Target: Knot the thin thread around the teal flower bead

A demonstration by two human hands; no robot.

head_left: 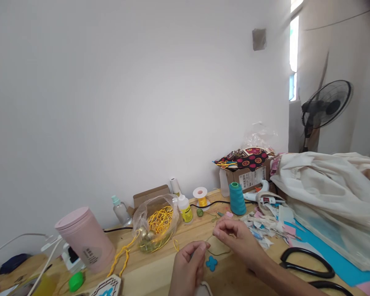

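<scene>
My left hand (189, 267) is closed in a pinch, thumb against the fingers, at the front of the wooden table (148, 279). Opposite it, my right hand (239, 240) pinches too, thumb and forefinger together. A thin olive-green cord (218, 254) runs between the two sets of fingertips and sags in a loop. Close to my left fingers is a blue four-petalled piece (211, 263). Part of a pale rounded object (204, 290) shows below my left hand; the rest is out of frame.
Black-handled scissors (308, 263) and paper scraps (265, 224) lie at right. Behind stand a teal thread cone (237, 199), a yellow thread spool (201, 198), a glue bottle (185, 209) and a bag of yellow cord (157, 226). A pink canister (86, 240) stands left.
</scene>
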